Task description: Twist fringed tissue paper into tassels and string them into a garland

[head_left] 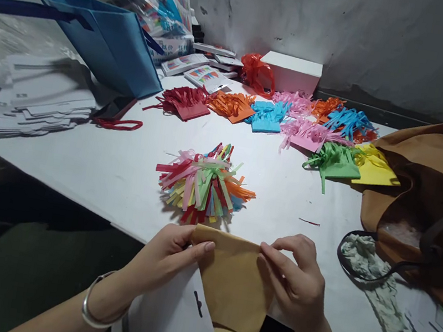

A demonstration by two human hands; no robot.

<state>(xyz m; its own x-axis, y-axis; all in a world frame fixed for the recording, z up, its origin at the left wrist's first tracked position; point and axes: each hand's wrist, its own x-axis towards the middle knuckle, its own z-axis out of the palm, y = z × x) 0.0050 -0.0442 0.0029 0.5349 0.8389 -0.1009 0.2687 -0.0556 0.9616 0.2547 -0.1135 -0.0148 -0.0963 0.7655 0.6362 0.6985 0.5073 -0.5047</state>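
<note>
My left hand [165,255] and my right hand [295,281] both pinch the top edge of a tan paper envelope [233,288] near the front edge of the white table [119,172]. The left grips its left corner, the right its right corner. A silver bangle [91,311] circles my left wrist. Just beyond the envelope lies a mixed bundle of multicoloured fringed paper strips [204,183]. Under the envelope, a white card with a hanging slot [176,316] sticks out toward me.
Separate piles of fringed paper in red [183,101], orange, blue, pink, green and yellow [375,168] line the table's back. A blue fabric bag [110,44] stands at left beside white card stacks [37,106]. A brown bag [430,199] and crumpled cloth [376,275] sit at right. White box [293,71] by wall.
</note>
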